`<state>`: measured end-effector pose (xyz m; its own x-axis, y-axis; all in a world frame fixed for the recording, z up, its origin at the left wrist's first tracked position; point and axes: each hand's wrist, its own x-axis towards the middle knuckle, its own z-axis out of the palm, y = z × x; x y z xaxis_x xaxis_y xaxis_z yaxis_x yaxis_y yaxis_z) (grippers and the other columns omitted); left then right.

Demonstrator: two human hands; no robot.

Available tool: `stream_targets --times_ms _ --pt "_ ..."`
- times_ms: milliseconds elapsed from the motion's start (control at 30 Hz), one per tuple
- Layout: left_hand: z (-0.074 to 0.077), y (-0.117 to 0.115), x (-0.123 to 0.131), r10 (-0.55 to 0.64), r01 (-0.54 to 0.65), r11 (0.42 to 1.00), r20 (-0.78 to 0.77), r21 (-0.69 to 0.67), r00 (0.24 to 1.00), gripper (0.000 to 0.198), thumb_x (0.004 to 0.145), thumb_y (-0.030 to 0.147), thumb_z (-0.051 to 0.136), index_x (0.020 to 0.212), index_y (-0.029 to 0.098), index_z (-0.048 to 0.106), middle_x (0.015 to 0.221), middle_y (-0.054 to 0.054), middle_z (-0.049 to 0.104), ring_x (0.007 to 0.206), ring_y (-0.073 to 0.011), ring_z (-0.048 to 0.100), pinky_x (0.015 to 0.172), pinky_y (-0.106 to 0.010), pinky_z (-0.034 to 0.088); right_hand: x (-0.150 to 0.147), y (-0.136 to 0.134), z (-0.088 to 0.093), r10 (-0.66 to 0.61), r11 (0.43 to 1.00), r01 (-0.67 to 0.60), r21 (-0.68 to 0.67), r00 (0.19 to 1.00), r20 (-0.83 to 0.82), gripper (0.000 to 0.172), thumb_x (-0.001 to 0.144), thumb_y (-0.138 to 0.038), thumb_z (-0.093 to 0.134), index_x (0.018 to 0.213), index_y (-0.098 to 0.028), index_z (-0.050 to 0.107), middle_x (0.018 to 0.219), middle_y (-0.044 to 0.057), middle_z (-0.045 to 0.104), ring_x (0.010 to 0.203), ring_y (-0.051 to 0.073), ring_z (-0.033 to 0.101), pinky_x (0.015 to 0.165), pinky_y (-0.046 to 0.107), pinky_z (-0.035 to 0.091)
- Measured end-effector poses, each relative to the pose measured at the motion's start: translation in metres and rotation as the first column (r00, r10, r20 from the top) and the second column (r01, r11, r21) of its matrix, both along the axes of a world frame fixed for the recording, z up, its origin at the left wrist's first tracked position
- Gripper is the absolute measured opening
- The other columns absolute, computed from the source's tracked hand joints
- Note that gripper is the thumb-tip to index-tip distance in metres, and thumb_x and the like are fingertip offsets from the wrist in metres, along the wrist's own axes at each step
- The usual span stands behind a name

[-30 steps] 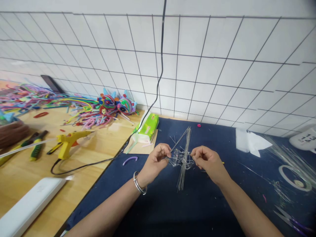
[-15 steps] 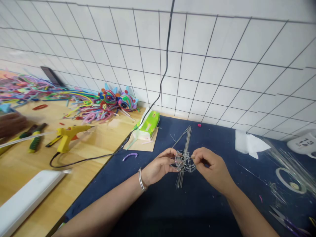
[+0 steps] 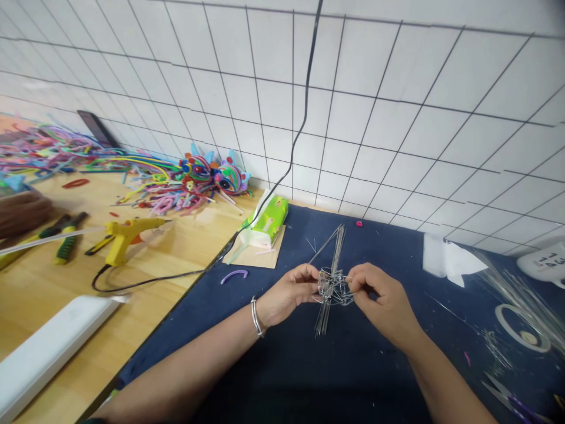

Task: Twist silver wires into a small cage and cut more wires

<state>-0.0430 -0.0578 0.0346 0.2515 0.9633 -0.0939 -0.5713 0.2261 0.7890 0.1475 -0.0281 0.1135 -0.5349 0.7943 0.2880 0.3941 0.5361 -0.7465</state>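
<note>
A small wire frame [image 3: 336, 288] sits between the two hands, overlapping a bundle of straight wires [image 3: 338, 250] above the dark blue cloth [image 3: 282, 365]; whether it touches them is unclear. The left hand [image 3: 289, 294] grips its left side, while the right hand [image 3: 382, 297] pinches wire at its right edge. Beyond lies a green packet [image 3: 274, 215]; farther left, a yellow glue gun [image 3: 123, 238].

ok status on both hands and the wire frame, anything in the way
Left hand holding wire frame; right hand pinching at its edge. Straight wire bundle overlaps frame in view. Scissors apart from hands.
</note>
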Motion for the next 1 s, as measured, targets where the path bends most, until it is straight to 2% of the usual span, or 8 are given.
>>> stream_targets --times_ms 133,300,400,567,800,1000 --pt "0.002 0.000 -0.002 -0.034 0.037 0.998 0.054 -0.043 0.998 0.015 0.073 0.013 0.058 0.088 0.015 0.057 0.098 -0.007 0.055 0.088 -0.0174 0.054 0.078 -0.035 0.045 0.001 0.001 -0.001 0.009 1.000 -0.009 -0.013 1.000 0.007 0.019 0.069 -0.003 0.040 0.065 -0.020 0.047 0.081 0.002 0.055 0.070 0.013 0.050 0.061 0.025 0.038" --pt "0.003 0.001 -0.004 -0.066 0.080 0.994 0.177 -0.076 0.982 0.012 0.075 0.014 0.054 0.086 0.014 0.058 0.090 -0.007 0.055 0.084 -0.0159 0.052 0.078 -0.036 0.044 -0.001 0.002 -0.003 0.018 1.000 -0.018 -0.005 1.000 0.008 0.019 0.069 -0.003 0.040 0.065 -0.020 0.048 0.081 0.002 0.055 0.069 0.013 0.050 0.061 0.025 0.038" --pt "0.003 0.001 -0.004 -0.085 0.104 0.991 0.217 -0.078 0.972 0.014 0.076 0.014 0.052 0.088 0.015 0.058 0.093 -0.008 0.055 0.088 -0.0169 0.051 0.079 -0.037 0.043 -0.002 0.002 -0.003 0.019 1.000 -0.019 0.002 1.000 0.005 0.018 0.069 -0.004 0.041 0.065 -0.020 0.049 0.081 0.002 0.056 0.070 0.014 0.051 0.061 0.025 0.038" --pt "0.002 -0.001 -0.003 -0.121 0.139 0.987 0.191 -0.083 0.974 0.020 0.075 0.016 0.056 0.095 0.016 0.058 0.103 -0.009 0.053 0.097 -0.0203 0.050 0.081 -0.038 0.043 -0.003 0.002 -0.005 0.030 1.000 -0.030 -0.001 1.000 0.003 0.018 0.069 -0.005 0.041 0.065 -0.020 0.049 0.081 0.003 0.055 0.072 0.014 0.051 0.062 0.025 0.039" --pt "0.002 -0.003 -0.004 -0.084 0.104 0.991 0.207 -0.083 0.975 0.006 0.072 0.013 0.061 0.077 0.014 0.058 0.088 -0.004 0.057 0.078 -0.0142 0.055 0.076 -0.036 0.044 -0.003 0.007 -0.010 0.040 0.999 -0.040 -0.007 0.999 0.016 0.020 0.067 -0.001 0.041 0.066 -0.020 0.048 0.082 0.002 0.055 0.073 0.014 0.051 0.064 0.025 0.039" --pt "0.008 0.000 -0.010 -0.090 0.101 0.992 0.145 -0.069 0.985 0.008 0.071 0.012 0.062 0.070 0.012 0.054 0.109 -0.009 0.054 0.094 -0.0208 0.054 0.077 -0.037 0.045 0.007 0.019 -0.012 0.032 0.999 -0.031 -0.038 0.999 0.029 0.019 0.067 -0.003 0.040 0.066 -0.020 0.048 0.082 0.002 0.056 0.073 0.014 0.051 0.062 0.025 0.038"
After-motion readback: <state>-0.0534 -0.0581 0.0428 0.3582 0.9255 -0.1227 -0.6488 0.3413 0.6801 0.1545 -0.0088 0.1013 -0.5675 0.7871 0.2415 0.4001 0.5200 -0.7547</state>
